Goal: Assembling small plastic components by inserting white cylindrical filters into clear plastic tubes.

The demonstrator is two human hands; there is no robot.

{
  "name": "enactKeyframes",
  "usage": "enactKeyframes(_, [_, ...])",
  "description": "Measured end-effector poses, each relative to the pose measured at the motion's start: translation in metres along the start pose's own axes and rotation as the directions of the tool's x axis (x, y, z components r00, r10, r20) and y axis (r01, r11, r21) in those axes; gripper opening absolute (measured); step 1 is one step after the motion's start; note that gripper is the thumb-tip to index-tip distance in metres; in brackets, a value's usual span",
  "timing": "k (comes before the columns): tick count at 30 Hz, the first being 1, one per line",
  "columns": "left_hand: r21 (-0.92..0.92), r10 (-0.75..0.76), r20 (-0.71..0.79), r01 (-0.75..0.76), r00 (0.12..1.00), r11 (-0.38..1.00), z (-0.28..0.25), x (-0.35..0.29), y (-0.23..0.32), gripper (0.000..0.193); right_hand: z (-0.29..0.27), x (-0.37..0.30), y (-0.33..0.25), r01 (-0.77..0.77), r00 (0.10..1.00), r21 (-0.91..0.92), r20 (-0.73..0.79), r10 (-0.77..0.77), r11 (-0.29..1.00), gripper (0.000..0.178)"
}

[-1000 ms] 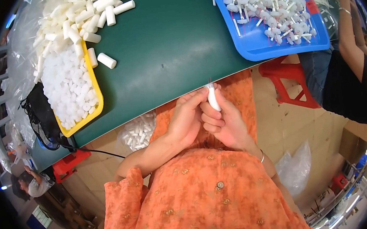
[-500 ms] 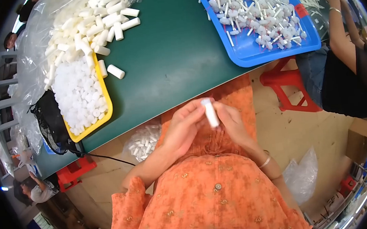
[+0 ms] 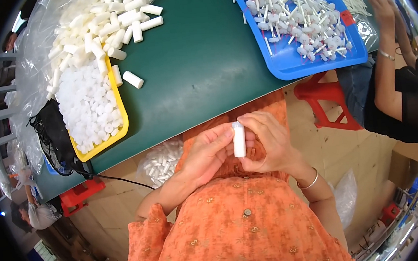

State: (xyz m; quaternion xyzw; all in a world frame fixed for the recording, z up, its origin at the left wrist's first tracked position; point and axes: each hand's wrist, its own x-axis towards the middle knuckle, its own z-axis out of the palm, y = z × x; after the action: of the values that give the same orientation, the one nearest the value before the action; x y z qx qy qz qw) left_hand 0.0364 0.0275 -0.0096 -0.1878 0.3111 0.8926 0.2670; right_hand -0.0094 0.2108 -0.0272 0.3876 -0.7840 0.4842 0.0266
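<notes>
In front of my body I hold a small white cylinder (image 3: 239,144) upright, with a translucent cap-like piece (image 3: 237,125) at its top end. My left hand (image 3: 206,153) is closed on it, thumb along the upper left side and fingers behind. My right hand (image 3: 273,142) curves around the other side. Its forefinger meets the top piece, and its thumb lies by the lower end. Nearest on the table, to the left, is a yellow tray (image 3: 123,110) of small white caps (image 3: 88,108).
White cylinders (image 3: 112,25) lie heaped on plastic behind the yellow tray. A blue tray (image 3: 283,70) of stemmed white parts stands at the right, by another person's arm (image 3: 385,62). Below the table edge are a bag of white pieces (image 3: 161,163) and a red stool (image 3: 322,102).
The cylinder has turned from slanted to upright. My right hand has opened wider around it, its forefinger now at the top and its thumb near the bottom. The view has shifted slightly.
</notes>
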Motion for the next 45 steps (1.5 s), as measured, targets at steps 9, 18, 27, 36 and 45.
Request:
enactKeyframes(9, [0.133,-0.053,0.176,0.029,0.983,0.991,-0.003,0.003,-0.003,0.035,-0.001,0.005,-0.005,0.057,0.992,-0.018,-0.111,-0.059,0.998,0.064])
enactKeyframes(18, [0.090,-0.048,0.178,0.032,0.983,0.995,0.000,-0.005,-0.003,0.036,0.001,0.001,-0.014,0.031,0.995,-0.016,-0.096,-0.032,0.999,0.065])
enactKeyframes(27, [0.351,-0.057,-0.131,0.100,0.990,0.931,-0.077,-0.065,0.024,0.041,-0.063,0.055,-0.001,-0.136,0.983,-0.244,-0.158,0.099,0.960,0.023])
enactKeyframes(36, [0.900,0.190,-0.265,0.313,0.945,-0.302,-0.121,-0.133,0.055,0.032,-0.074,0.107,0.069,-0.205,0.979,-0.838,-0.186,0.089,0.505,0.019])
enactKeyframes(45, [0.551,0.547,0.558,0.214,0.624,-0.806,-0.075,-0.026,0.171,0.014,-0.090,0.087,0.057,-0.306,0.938,-0.574,-0.317,0.139,0.759,0.019])
